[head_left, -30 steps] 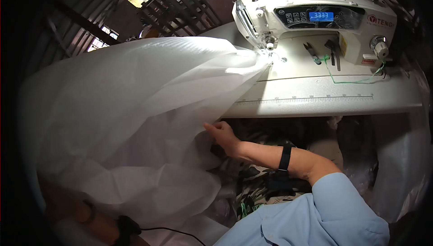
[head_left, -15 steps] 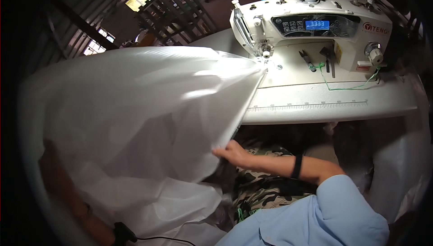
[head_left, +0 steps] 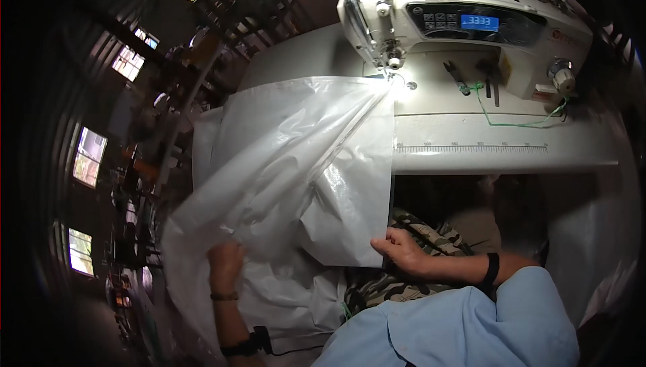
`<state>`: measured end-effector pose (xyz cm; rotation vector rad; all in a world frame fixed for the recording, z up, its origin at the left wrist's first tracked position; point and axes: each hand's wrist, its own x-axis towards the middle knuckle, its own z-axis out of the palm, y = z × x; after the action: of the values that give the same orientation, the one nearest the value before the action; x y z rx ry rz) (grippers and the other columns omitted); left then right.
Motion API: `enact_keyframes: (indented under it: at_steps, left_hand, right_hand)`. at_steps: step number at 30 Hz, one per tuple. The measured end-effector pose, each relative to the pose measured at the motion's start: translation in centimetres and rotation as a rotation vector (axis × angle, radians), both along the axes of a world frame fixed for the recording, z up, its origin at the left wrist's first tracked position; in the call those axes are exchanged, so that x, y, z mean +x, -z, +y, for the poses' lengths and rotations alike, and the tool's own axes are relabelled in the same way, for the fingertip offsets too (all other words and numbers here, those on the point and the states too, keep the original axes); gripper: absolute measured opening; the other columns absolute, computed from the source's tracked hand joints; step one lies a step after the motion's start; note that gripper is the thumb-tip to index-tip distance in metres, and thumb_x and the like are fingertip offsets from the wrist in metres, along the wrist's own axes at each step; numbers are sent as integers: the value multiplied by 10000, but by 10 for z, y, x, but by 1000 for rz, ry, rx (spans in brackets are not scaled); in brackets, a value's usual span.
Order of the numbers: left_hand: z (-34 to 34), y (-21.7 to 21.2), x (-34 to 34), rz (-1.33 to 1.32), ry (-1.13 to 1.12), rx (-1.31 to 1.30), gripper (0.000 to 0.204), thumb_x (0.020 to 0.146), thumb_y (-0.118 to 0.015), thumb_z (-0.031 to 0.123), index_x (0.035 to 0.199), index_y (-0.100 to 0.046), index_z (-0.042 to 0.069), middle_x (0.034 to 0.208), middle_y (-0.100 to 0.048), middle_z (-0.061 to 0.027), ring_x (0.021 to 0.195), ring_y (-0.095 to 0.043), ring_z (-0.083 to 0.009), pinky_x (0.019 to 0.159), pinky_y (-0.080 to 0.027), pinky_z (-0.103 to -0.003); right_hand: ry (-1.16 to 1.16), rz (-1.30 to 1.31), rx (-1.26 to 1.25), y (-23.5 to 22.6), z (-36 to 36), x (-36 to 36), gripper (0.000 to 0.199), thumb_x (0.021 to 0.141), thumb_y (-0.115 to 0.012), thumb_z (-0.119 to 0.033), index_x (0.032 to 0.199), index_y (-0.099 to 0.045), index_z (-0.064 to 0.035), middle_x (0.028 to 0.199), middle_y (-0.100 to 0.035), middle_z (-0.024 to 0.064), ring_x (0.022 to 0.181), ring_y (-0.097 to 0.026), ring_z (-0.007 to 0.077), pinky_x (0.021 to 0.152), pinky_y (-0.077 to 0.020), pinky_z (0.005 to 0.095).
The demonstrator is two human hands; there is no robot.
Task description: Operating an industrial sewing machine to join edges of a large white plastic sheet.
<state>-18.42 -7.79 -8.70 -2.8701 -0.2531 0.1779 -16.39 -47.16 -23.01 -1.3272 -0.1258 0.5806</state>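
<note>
Dim workshop windows curve behind a white sewing machine [head_left: 471, 37]. Glossy, crinkled woven-plastic sack [head_left: 303, 172] drapes off its table [head_left: 505, 158]; right hand [head_left: 404, 251] pinches its corner, left hand [head_left: 225, 262] grips the folds.

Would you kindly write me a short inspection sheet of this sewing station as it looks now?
Surface: white machine table with a ruler strip along its front edge.
Job's things: white woven sheet, one corner under the needle of the sewing machine.
Clutter: small tools and green thread on the machine bed.
Grippers: left hand grips the sheet's lower fold; right hand pinches its corner.
Cables: thin black cable by the left wrist.
Surroundings: dim workshop, bright windows.
</note>
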Motion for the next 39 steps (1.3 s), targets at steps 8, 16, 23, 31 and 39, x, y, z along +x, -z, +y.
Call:
enact_keyframes:
  at_steps: [8,16,23,31,39]
  left_hand:
    - [-190,-1,44,-467,678,-649,323,875,-699,92,1178,-643,-8,1154,-659,-206,1046,-648,-366,891,-524,-422]
    - [-164,47,74,-645,440,-567,524,893,-714,182,1327,-547,-60,1289,-595,-260,1220,-553,-395,1051,-423,-430]
    - [-153,70,60,-554,416,-497,474,876,-748,237,1231,-620,-50,1205,-643,-230,1144,-595,-373,1019,-442,-421]
    - [-124,50,41,-417,-19,-902,320,883,-747,181,1137,-686,-4,1085,-691,-153,1026,-651,-251,926,-491,-373]
    - [-115,23,43,-518,-155,-1983,295,937,-682,29,1222,-642,-37,1224,-645,-79,1116,-597,-176,1022,-467,-312]
  right_hand:
    - [67,-215,-62,-30,-16,-6,353,1012,-575,-291,896,-633,37,698,-578,46,669,-508,83,601,-437,291]
    - [262,-49,-383,-1,-79,8,341,988,-582,-271,856,-633,39,619,-555,37,579,-549,98,525,-458,310]
    - [325,-887,-1024,-70,-76,28,234,902,-699,-237,793,-623,-45,684,-615,142,608,-602,349,586,-484,406]
    - [-27,-589,-236,-65,9,51,250,965,-640,-225,968,-663,24,791,-658,128,723,-644,222,684,-508,352]
    - [32,-12,189,-49,33,54,335,1037,-558,-355,993,-636,-32,835,-647,8,763,-601,86,728,-487,243]
